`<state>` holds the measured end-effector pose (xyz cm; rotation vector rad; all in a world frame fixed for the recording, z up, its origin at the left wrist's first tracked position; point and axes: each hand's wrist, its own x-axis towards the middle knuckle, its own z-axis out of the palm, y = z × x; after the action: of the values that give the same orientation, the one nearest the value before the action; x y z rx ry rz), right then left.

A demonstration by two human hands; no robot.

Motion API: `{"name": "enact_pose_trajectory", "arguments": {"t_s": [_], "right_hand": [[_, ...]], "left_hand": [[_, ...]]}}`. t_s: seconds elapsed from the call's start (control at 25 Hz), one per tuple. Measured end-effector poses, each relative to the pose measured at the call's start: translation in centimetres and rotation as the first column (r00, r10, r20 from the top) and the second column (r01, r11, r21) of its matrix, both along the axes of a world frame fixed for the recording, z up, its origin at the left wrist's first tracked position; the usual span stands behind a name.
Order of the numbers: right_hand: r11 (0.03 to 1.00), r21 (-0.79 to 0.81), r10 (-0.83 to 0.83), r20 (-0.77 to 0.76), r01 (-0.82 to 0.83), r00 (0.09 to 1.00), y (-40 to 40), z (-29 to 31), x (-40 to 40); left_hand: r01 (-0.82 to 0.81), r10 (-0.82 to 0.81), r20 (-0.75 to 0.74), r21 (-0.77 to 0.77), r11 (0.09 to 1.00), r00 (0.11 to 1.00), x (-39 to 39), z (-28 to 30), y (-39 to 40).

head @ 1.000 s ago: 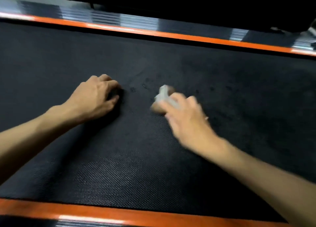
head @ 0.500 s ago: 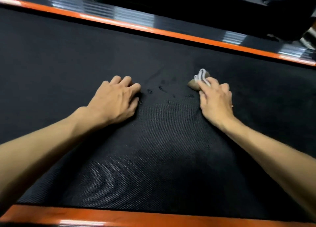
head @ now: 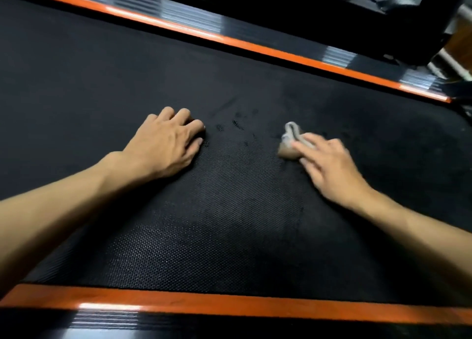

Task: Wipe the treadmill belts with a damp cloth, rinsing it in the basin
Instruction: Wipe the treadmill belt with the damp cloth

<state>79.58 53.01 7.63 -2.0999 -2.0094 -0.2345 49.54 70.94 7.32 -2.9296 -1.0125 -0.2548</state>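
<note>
The black textured treadmill belt (head: pixel 229 223) fills the view between two orange side strips. A small crumpled pale cloth (head: pixel 290 141) lies on the belt right of centre. My right hand (head: pixel 329 167) lies over it, its straight fingers pressing the cloth down onto the belt; the hand is slightly blurred. My left hand (head: pixel 166 147) rests on the belt to the left, fingers bent at the tips and holding nothing. A few dark wet spots (head: pixel 236 123) mark the belt between the two hands.
The near orange side rail (head: pixel 229 305) runs along the bottom, the far orange rail (head: pixel 255 46) slants across the top. Behind the far rail stands a black machine frame (head: pixel 431 27). No basin is in view.
My right hand slid the cloth to the right, away from the wet spots, then a little back toward me. My left hand stayed planted on the belt.
</note>
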Motion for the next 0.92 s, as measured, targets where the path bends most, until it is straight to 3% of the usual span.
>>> {"name": "enact_pose_trajectory", "arguments": {"t_s": [0.08, 0.16, 0.2, 0.28, 0.36, 0.44, 0.48, 0.56, 0.64, 0.72, 0.8, 0.92], "right_hand": [[0.935, -0.021, -0.352, -0.155, 0.353, 0.923, 1.6, 0.2, 0.3], [0.900, -0.029, -0.436, -0.116, 0.435, 0.893, 3.5, 0.2, -3.8], [0.939, 0.006, -0.341, -0.081, 0.343, 0.936, 4.2, 0.0, -6.7], [0.998, 0.048, 0.031, -0.101, -0.026, 0.994, 4.3, -0.6, -12.1], [0.937, 0.016, 0.348, -0.163, -0.350, 0.923, 4.0, -1.2, -13.8], [0.894, 0.044, 0.447, -0.173, -0.447, 0.877, 5.0, -0.7, -10.6], [0.915, 0.078, 0.403, -0.113, -0.396, 0.908, 5.8, -0.8, -8.1], [0.988, 0.130, 0.089, -0.035, -0.084, 0.995, 7.8, -0.7, -1.9], [0.951, 0.024, -0.304, -0.108, 0.308, 0.947, 9.2, -0.3, 2.8], [0.896, -0.005, -0.441, -0.144, 0.445, 0.886, 9.7, -0.3, 2.5], [0.947, 0.072, -0.304, -0.100, 0.312, 0.947, 9.7, -0.6, -1.4], [0.988, 0.099, 0.127, -0.076, -0.120, 0.989, 7.5, -1.2, -8.6]], "left_hand": [[-0.019, 0.020, 0.030, -0.037, 0.999, 0.999, -0.1, -0.3, -0.3], [-0.043, 0.045, 0.026, -0.058, 0.997, 0.999, -0.1, -0.2, -0.5], [-0.046, 0.048, 0.020, -0.087, 0.995, 0.999, 0.0, -0.1, -0.4], [-0.046, 0.044, -0.020, -0.175, 0.984, 0.999, -0.1, 0.4, 0.0], [-0.032, 0.011, -0.077, -0.273, 0.961, 0.997, -0.3, 1.4, 0.5], [-0.062, 0.014, -0.136, -0.361, 0.930, 0.991, -0.5, 2.3, 0.7], [-0.083, 0.023, -0.157, -0.393, 0.916, 0.987, -0.5, 2.7, 0.8], [-0.128, 0.062, -0.169, -0.417, 0.900, 0.984, -0.3, 3.2, 0.7], [-0.163, 0.102, -0.164, -0.423, 0.891, 0.981, 0.0, 3.6, 0.7], [-0.185, 0.128, -0.160, -0.419, 0.889, 0.979, 0.3, 4.0, 0.7], [-0.202, 0.152, -0.150, -0.418, 0.886, 0.977, 0.8, 4.2, 0.3], [-0.287, 0.266, -0.106, -0.325, 0.901, 0.958, 1.7, 4.4, -0.5]]}}
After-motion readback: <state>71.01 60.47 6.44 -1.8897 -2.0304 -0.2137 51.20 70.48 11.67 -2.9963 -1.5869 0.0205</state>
